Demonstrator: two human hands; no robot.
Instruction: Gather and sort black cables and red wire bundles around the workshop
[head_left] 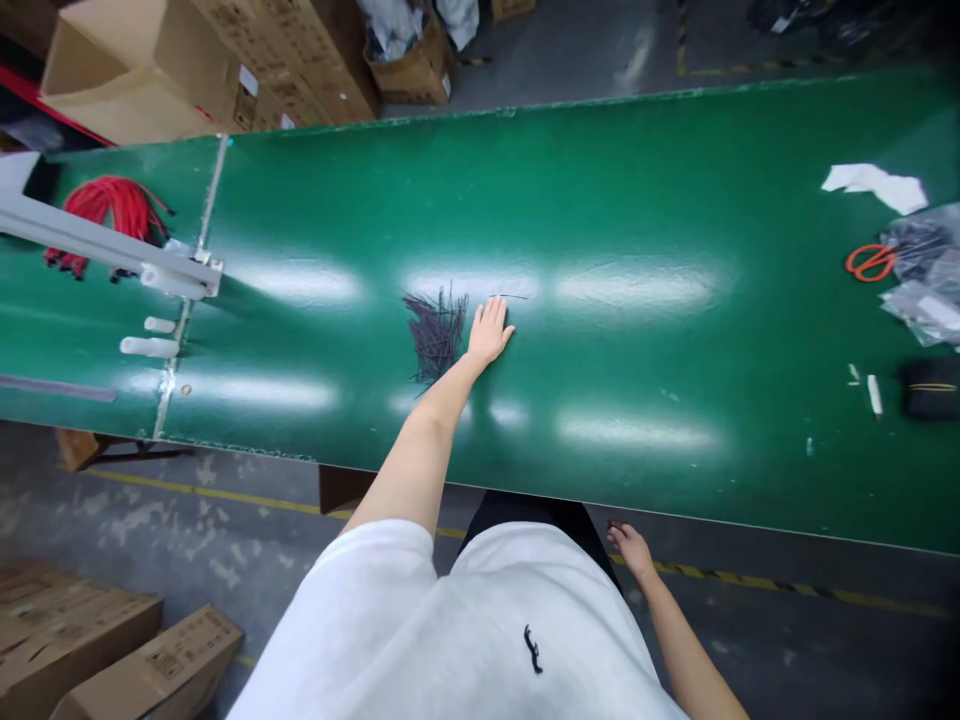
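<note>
My left hand lies on the green tabletop with its fingers stretched out and nothing gripped. A single thin black strip, like a cable tie, lies at its fingertips, partly hidden by them. Just left of this hand is a loose heap of thin black strips of the same look, pointing in mixed directions. My right hand hangs below the table's front edge beside my body, fingers curled. Something small and dark shows at its fingertips, too small to name.
Red cables lie at the left, near a grey metal arm and white rollers. Toward the right end are orange-handled scissors, plastic bags and white paper. Cardboard boxes stand behind the table.
</note>
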